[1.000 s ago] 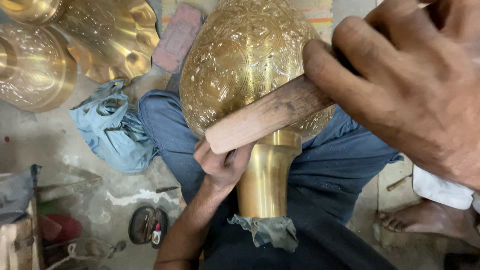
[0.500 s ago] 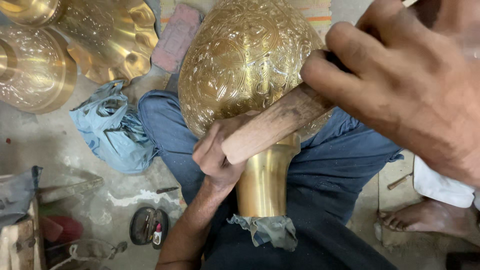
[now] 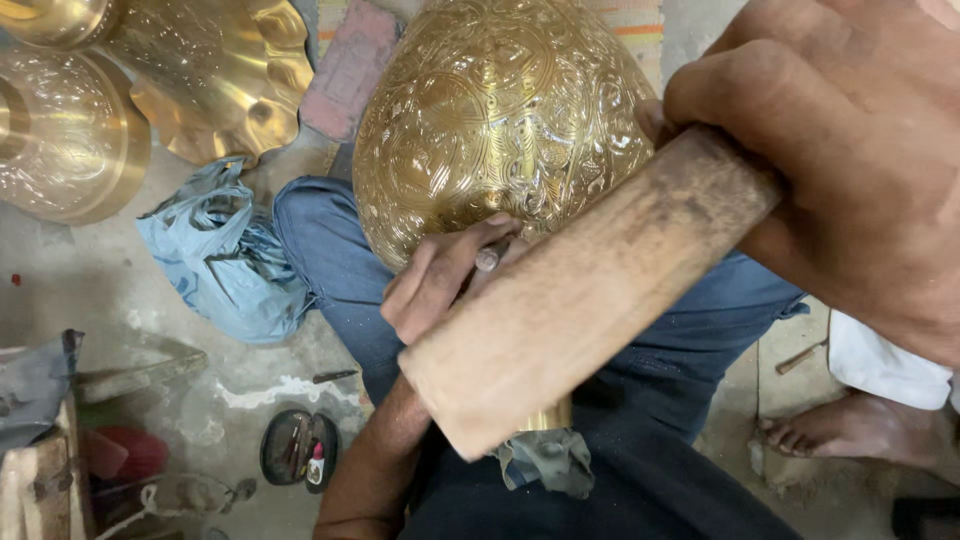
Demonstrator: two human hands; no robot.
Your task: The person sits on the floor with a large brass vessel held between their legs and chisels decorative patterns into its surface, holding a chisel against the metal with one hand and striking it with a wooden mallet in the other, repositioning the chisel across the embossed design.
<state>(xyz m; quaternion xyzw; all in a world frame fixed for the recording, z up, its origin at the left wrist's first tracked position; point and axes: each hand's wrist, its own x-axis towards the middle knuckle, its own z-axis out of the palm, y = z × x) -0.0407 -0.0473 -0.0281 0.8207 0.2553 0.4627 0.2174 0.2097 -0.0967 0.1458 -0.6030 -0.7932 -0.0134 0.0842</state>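
Brass vessel (image 3: 495,120), big rounded body w/ engraved floral/scroll pattern all over, lying across the person's lap on blue-jean legs (image 3: 330,260); smooth plain neck mostly hidden behind the wooden block, only a sliver of brass showing at its lower edge. Vessel centre-top of view, body pointing away from the camera.

Left hand (image 3: 445,275) pressed vs lower part of vessel body, fingers curled closed round a thin metal punch (image 3: 487,258); only its blunt butt end visible betw. the fingers, tip hidden, can't tell where it meets the brass. Forearm runs up from bottom of frame.

Right hand (image 3: 850,160) close to camera, upper right, fist wrapped tight around one end of a wooden block (image 3: 590,300), thick, worn, light brown. Block slants down-left, its free end over the left hand and just beside the punch butt; contact or gap can't tell. Slight blur on free end.

Around: grey rag (image 3: 545,462) at the neck end of the vessel. Crumpled blue cloth (image 3: 215,255) on the concrete floor left of the leg. More brass pieces top left: scalloped dish (image 3: 225,75), round engraved bowl (image 3: 60,135). Pinkish brick (image 3: 350,65) beside the dish. Small dark tray (image 3: 298,448) w/ bits in it lower left. Bare foot (image 3: 835,430) lower right, white cloth (image 3: 885,365) above it.
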